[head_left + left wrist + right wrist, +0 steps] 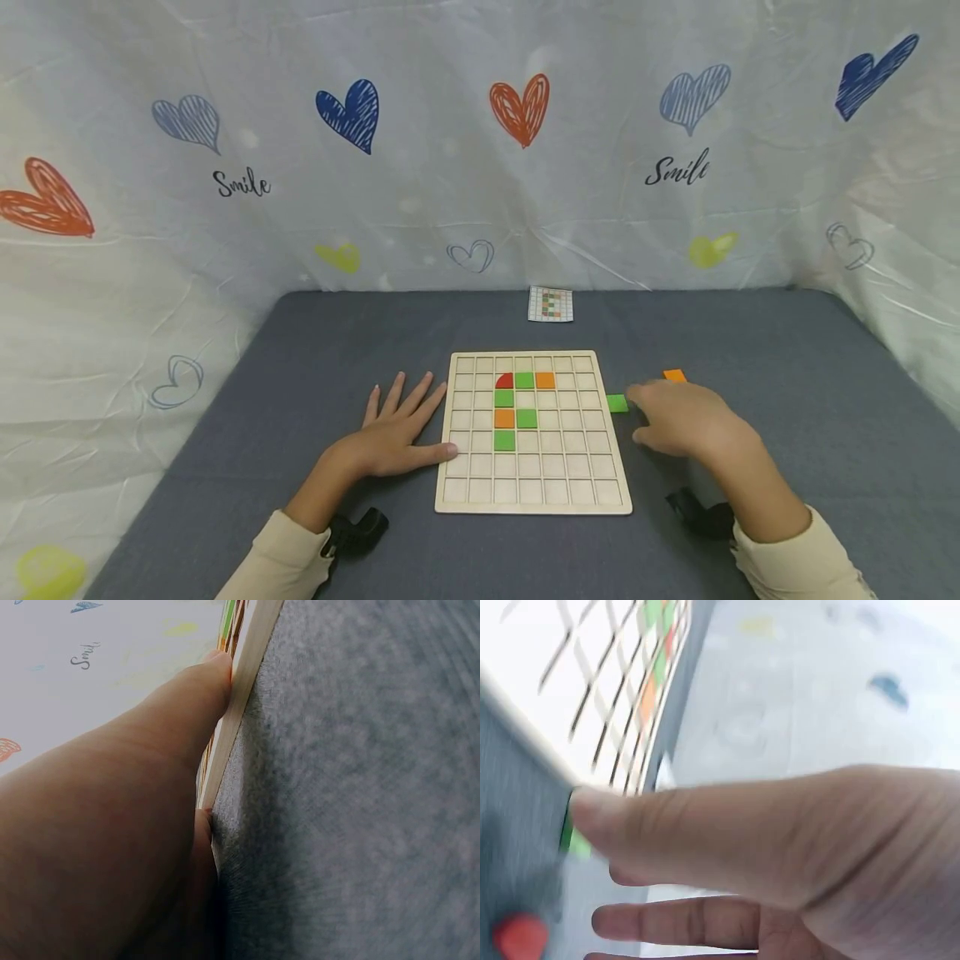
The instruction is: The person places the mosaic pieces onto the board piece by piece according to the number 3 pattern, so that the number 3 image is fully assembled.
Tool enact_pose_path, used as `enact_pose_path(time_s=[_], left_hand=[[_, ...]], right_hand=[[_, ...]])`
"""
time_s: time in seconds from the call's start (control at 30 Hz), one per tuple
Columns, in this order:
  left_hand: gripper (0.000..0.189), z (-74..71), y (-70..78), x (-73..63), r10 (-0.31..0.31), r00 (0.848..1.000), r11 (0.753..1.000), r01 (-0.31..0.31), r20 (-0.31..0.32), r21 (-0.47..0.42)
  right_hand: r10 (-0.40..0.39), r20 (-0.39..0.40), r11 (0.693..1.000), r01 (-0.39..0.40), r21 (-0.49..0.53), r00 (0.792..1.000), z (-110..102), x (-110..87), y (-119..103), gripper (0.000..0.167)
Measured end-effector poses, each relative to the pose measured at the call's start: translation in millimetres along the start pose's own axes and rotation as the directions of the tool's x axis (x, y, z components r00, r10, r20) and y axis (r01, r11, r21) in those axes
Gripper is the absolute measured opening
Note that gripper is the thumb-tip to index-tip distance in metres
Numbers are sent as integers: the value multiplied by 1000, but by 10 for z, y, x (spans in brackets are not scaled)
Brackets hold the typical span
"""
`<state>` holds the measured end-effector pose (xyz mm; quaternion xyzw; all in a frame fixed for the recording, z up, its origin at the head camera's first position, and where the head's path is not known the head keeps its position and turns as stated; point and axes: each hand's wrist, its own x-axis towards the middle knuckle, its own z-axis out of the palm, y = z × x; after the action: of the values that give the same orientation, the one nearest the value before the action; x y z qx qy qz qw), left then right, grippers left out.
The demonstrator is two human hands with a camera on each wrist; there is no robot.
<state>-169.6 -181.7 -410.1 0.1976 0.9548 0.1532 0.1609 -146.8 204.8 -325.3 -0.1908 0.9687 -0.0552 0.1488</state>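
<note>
A pale wooden grid board [566,467] lies on the table, with several green and orange square tiles and one red round-cornered tile [504,381] set in its cells. My left hand [397,437] rests spread at the board's left side, its thumb [202,682] lying over the rim. Beyond the right rim lies a loose green tile [617,404]. My right hand [678,417] hovers beside that tile, index fingertip by its right end, thumb and index apart. Behind the right hand an orange tile [674,375] is partly hidden. In the right wrist view a blurred red piece [521,937] lies below the fingers.
A small card [551,304] printed with a coloured grid pattern lies at the table's back edge. Dark grey cloth [360,350] covers the table. A white curtain [450,192] with hearts and "Smile" lettering hangs behind and along the sides.
</note>
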Motion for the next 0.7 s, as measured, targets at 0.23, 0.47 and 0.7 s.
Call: enact_pose_path(time_s=[0.23, 0.47, 0.7], left_hand=[[104, -5, 0, -5, 2, 1000, 1000, -2, -1, -10], [103, -2, 2, -15, 2, 1000, 1000, -3, -7, -13], [104, -2, 8, -19, 4, 1000, 1000, -4, -15, -11]], right_hand=[[76, 41, 996, -78, 37, 996, 42, 48, 242, 22], [49, -3, 999, -49, 12, 999, 134, 119, 234, 26], [-111, -125, 985, 126, 116, 986, 181, 133, 276, 37]])
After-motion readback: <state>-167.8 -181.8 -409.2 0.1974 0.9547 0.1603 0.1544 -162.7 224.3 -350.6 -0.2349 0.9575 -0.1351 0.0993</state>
